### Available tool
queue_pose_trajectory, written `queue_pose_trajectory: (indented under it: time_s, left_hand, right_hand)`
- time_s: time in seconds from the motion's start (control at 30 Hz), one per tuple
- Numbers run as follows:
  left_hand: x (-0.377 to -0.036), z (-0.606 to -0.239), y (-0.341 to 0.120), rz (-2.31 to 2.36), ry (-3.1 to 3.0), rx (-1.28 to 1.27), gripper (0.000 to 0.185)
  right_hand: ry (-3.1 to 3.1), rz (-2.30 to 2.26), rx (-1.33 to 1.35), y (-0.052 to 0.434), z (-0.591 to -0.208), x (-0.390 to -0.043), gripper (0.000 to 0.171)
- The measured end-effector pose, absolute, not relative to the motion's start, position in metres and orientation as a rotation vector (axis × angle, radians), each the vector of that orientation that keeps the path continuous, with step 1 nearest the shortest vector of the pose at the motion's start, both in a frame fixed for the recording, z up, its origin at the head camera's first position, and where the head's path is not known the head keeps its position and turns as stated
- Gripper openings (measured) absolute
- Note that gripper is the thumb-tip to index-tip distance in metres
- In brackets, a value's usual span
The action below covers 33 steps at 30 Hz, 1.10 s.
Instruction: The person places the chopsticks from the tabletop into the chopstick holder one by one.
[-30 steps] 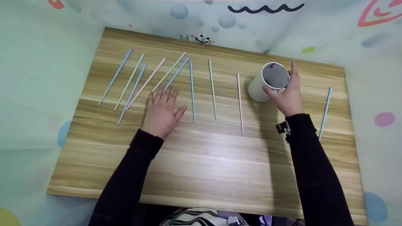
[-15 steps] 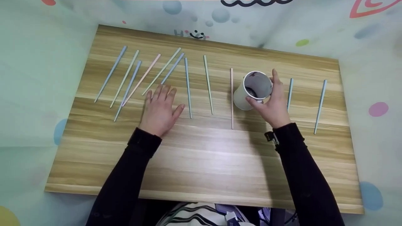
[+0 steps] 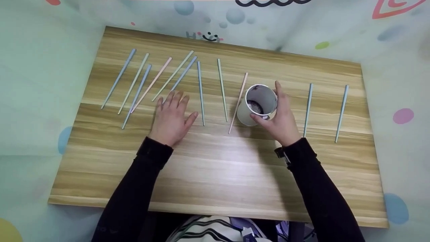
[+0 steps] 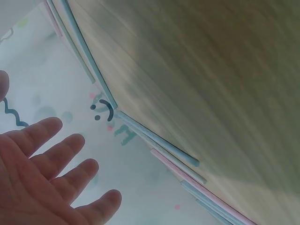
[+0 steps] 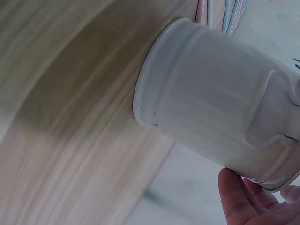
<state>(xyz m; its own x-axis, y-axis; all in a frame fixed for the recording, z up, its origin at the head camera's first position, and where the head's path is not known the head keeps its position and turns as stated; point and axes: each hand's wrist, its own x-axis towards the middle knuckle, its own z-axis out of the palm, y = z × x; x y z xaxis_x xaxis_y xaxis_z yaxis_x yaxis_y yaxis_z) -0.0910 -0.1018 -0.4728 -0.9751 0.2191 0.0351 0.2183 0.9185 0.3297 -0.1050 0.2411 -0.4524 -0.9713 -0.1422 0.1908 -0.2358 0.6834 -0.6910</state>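
Note:
My right hand (image 3: 282,121) grips a white cup (image 3: 244,116) near its rim, with the thumb on the near side and fingers round the right. In the right wrist view the cup (image 5: 201,89) has a thin loop handle (image 5: 255,110), and its base is at the wooden tabletop. A pink chopstick (image 3: 239,101) lies slanted against the cup's left side. My left hand (image 3: 169,121) is spread, palm down, fingertips overlapping the lower end of a blue chopstick (image 3: 184,72); in the left wrist view its fingers (image 4: 70,145) are straight and hold nothing.
Several pastel chopsticks fan out on the left of the table (image 3: 201,188), including a pink one (image 3: 156,79). A green chopstick (image 3: 222,90) lies left of the cup. Two blue chopsticks (image 3: 308,109) lie to its right. A patterned curtain (image 3: 268,27) surrounds the table.
My right hand has brought the cup left and toward me. The pink chopstick beside it has turned, its lower end swinging left. My left hand stays in place.

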Motion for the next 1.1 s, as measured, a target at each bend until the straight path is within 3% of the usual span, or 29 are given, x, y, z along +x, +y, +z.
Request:
queue_pose_trajectory:
  time_s: [0.73, 1.1]
  left_hand:
    - [-0.123, -0.467, -0.07, 0.456, 3.041, 0.439, 0.067]
    - [-0.17, -0.468, -0.068, 0.476, 2.998, 0.206, 0.061]
  right_hand:
    - [-2.791, 1.187, 0.389, 0.24, -0.452, -0.092, 0.12]
    - [-2.774, 1.198, 0.4, 0.246, -0.453, -0.09, 0.122]
